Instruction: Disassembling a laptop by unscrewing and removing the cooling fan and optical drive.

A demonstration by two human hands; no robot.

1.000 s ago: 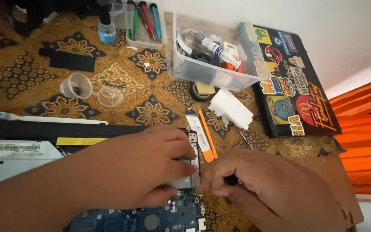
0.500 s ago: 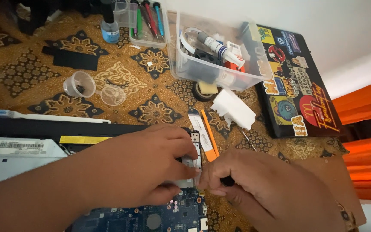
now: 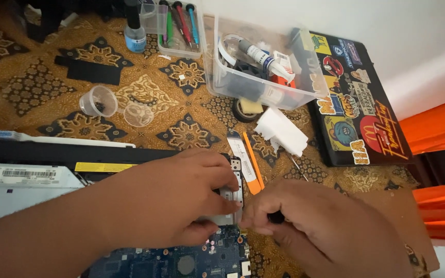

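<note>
A sticker-covered black laptop (image 3: pixel 359 98) lies well beyond the right fingers (image 3: pixel 263 206). A yellow strip label (image 3: pixel 104 167) and a white barcode label (image 3: pixel 24 174) sit left of the left fingers (image 3: pixel 217 180).

We see a matt woven cloth (image 3: pixel 145 92) with a brown and gold pattern under everything. The far bin (image 3: pixel 263 77) and small cups (image 3: pixel 99 100) are clear, glossy plastic. The near circuit board (image 3: pixel 191 260) looks smooth blue with shiny metal spots. The orange pry tool (image 3: pixel 253 164) is matt plastic, and the folded tissue (image 3: pixel 281 131) soft white paper.
</note>
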